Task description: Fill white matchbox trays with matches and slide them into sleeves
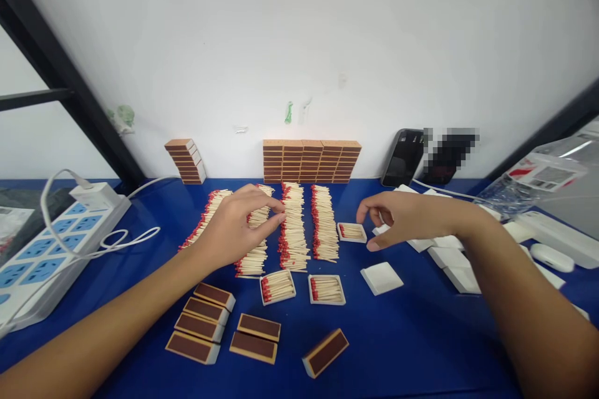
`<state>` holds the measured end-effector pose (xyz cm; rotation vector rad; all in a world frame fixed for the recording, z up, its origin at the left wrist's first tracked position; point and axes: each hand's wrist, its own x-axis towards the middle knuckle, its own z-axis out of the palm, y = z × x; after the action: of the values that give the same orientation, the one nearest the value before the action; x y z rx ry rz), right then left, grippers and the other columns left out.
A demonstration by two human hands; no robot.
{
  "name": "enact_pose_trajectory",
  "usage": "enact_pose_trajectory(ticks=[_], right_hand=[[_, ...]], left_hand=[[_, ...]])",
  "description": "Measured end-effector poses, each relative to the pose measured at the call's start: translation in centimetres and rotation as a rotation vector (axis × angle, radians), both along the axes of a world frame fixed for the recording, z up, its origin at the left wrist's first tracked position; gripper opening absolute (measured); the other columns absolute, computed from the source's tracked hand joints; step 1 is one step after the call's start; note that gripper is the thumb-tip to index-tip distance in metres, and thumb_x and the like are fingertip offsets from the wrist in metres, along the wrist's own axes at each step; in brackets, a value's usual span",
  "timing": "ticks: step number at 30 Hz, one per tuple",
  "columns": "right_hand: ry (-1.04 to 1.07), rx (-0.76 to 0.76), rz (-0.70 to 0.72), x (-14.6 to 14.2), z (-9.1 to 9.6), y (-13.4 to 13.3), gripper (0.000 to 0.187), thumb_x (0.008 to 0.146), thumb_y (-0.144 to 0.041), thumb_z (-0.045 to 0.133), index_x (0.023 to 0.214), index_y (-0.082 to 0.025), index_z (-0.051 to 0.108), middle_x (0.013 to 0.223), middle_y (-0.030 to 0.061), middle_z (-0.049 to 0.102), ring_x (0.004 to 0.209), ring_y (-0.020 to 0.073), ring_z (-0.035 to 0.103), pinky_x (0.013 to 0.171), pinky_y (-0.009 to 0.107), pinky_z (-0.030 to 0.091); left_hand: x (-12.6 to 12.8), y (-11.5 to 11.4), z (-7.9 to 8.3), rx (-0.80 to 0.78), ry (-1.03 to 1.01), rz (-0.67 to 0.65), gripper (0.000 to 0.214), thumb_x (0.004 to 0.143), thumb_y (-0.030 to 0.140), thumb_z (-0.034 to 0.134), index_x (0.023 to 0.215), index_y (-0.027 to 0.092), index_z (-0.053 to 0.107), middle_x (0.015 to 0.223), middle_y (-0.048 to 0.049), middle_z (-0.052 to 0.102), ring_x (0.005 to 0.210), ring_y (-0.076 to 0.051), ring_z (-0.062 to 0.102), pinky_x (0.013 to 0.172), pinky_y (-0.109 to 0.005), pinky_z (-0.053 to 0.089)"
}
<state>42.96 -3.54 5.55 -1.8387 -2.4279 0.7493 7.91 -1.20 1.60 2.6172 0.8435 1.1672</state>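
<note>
While the bare left hand (236, 224) is over the rows of red-tipped wooden matches (294, 230) mid-way across the blue desk (397, 343), its thumb and index tips nearly meet at the third row from the left edge; can't tell if they pinch a match. Bare right hand (407, 218) is released, thumb and curled fingers apart, just beside a small white cardboard tray (353, 241) thinly filled with matches. Two fuller white cardboard trays (327, 303) lie toward the near edge. Brown-and-tan cardboard matchboxes (199, 347) sit closer to that edge; a block of stacked matchboxes (312, 162) stands at the far edge.
</note>
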Motion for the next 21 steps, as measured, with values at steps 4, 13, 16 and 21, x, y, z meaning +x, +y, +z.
enact_pose_trajectory(ticks=[4, 13, 16, 21], right_hand=[[-0.019, 0.049, -0.021, -0.4, -1.3, 0.8, 0.047, 0.062, -0.055, 0.091, 0.095, -0.025, 0.075, 0.089, 0.0067, 0.073, 0.074, 0.0255, 0.068, 0.058, 0.034, 0.049], [0.133, 0.157, -0.027, -1.9, -0.1, 0.3, 0.045, 0.078, -0.061, 0.080, 0.098, -0.022, 0.070, 0.082, 0.0046, 0.071, 0.071, 0.0206, 0.063, 0.059, 0.031, 0.044], [0.189, 0.239, -0.033, -3.6, 0.0, -0.3, 0.043, 0.079, -0.057, 0.080, 0.100, -0.022, 0.069, 0.076, 0.0019, 0.068, 0.064, 0.0179, 0.059, 0.056, 0.030, 0.042], [0.238, 0.387, -0.068, -5.3, -0.5, -0.6, 0.037, 0.077, -0.050, 0.081, 0.097, -0.023, 0.066, 0.074, 0.0006, 0.067, 0.063, 0.0173, 0.058, 0.057, 0.030, 0.040]], left_hand=[[0.0, 0.1, -0.2, 0.000, 0.008, -0.017, 0.010, 0.098, 0.027, 0.069, 0.100, 0.023, 0.077, 0.093, -0.0032, 0.078, 0.092, -0.020, 0.067, 0.084, -0.036, 0.054], [0.2, -0.3, -0.3, -0.072, 0.037, 0.040, 0.014, 0.099, 0.033, 0.068, 0.103, 0.023, 0.078, 0.090, -0.0020, 0.078, 0.088, -0.020, 0.065, 0.081, -0.036, 0.051], [1.3, 0.2, 0.5, -0.169, 0.120, 0.108, 0.025, 0.103, 0.040, 0.061, 0.096, 0.026, 0.080, 0.081, -0.0011, 0.075, 0.083, -0.022, 0.061, 0.075, -0.036, 0.047], [4.5, 2.5, 2.4, -0.369, 0.198, -0.020, 0.052, 0.105, 0.045, 0.050, 0.059, 0.021, 0.055, 0.056, 0.0018, 0.048, 0.056, -0.015, 0.042, 0.058, -0.034, 0.031]])
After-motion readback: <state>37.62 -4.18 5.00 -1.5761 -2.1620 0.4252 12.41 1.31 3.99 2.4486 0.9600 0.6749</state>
